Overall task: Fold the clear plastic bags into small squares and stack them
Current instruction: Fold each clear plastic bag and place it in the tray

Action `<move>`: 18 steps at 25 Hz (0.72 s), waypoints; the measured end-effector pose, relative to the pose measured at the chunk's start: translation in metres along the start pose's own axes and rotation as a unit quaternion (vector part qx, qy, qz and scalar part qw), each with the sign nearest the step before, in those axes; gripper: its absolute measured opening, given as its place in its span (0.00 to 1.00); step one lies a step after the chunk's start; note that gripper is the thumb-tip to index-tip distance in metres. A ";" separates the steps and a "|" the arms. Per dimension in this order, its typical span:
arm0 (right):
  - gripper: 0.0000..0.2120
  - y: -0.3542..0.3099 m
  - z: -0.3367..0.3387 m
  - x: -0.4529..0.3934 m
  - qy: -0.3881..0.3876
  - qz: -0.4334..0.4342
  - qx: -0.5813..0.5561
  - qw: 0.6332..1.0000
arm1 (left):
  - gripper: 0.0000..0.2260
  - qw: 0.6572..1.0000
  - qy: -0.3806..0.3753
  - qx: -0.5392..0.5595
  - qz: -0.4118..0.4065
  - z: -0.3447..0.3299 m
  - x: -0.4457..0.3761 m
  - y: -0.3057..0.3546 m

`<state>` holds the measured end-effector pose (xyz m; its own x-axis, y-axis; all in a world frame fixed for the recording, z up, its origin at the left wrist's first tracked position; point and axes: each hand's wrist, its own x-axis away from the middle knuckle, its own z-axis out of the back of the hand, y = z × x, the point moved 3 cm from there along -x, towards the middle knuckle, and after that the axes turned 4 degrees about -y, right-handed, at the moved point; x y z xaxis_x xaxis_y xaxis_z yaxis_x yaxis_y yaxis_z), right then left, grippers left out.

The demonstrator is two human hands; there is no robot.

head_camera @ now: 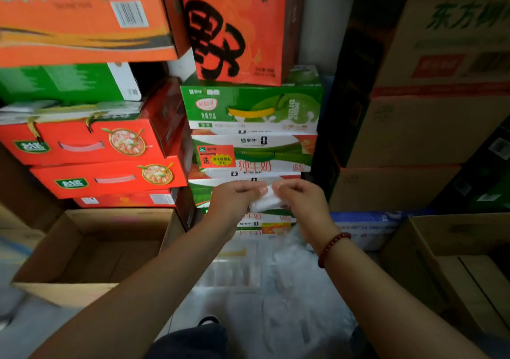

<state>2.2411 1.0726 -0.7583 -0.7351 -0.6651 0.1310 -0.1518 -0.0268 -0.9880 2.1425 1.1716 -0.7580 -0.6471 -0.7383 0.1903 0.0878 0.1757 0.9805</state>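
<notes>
Two hands pinch one folded plastic bag in mid-air in front of stacked cartons.

The left hand (234,197) and the right hand (299,196) meet at the same height, fingers curled, each gripping one end of the small whitish bag (266,200) between thumb and fingertips. The bag lies crosswise between them, its long axis running from hand to hand, already down to a short packet. Both hands are equally near it, so the next fold, as I judge it, means bringing one end over toward the other. Below the hands, a loose heap of clear bags (287,284) lies on the floor between an open cardboard box (91,248) at the left and another box (455,262) at the right. I cannot make out a finished stack.
</notes>
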 end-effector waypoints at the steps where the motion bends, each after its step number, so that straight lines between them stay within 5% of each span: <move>1: 0.06 0.008 -0.003 -0.006 -0.001 -0.006 0.004 1.000 | 0.05 1.000 -0.002 -0.001 0.012 0.004 -0.008 -0.008; 6: 0.10 0.064 -0.011 -0.040 -0.004 -0.051 0.038 0.998 | 0.05 0.996 -0.026 0.028 0.082 0.018 -0.045 -0.060; 18: 0.11 0.195 -0.023 -0.093 -0.029 -0.126 0.089 0.988 | 0.07 0.978 0.061 0.091 0.176 0.041 -0.096 -0.202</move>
<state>2.2644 1.1462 -0.9612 -0.6492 -0.6614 0.3755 -0.2029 -0.3253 -0.9236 2.1557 1.2333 -0.9765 -0.5046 -0.6820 0.5295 0.1453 0.5374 0.8307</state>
